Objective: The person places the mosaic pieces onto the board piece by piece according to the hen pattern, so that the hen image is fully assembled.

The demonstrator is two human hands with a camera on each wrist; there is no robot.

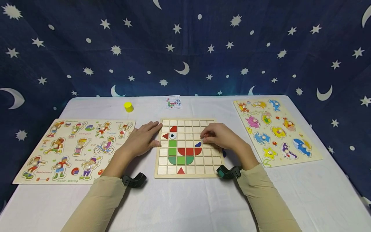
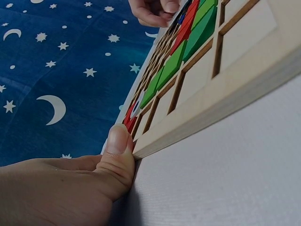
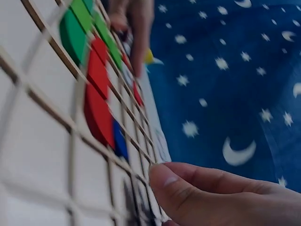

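A wooden grid board [image 1: 157, 167] lies flat on the table, holding a bird-like pattern of red, green and blue pieces. Along its upper left edge rests my left hand [image 1: 140, 139], fingers extended and thumb [image 2: 118, 140] against the frame. My right hand [image 1: 218, 135] hovers over the board's right half, thumb and index fingertips together, close to the blue piece [image 1: 198, 144] above the red row [image 1: 189, 151]. In the right wrist view the thumb [image 3: 165, 179] meets the index finger; I cannot tell whether a small piece is between them.
A sports-figure puzzle [image 1: 66, 151] lies left, partly under my left forearm; a sea-animal puzzle [image 1: 278, 132] lies right. A yellow cylinder [image 1: 128, 107] and a pattern card [image 1: 173, 102] are at the back. Dark blue pieces [image 1: 224, 152] sit by the board's right edge.
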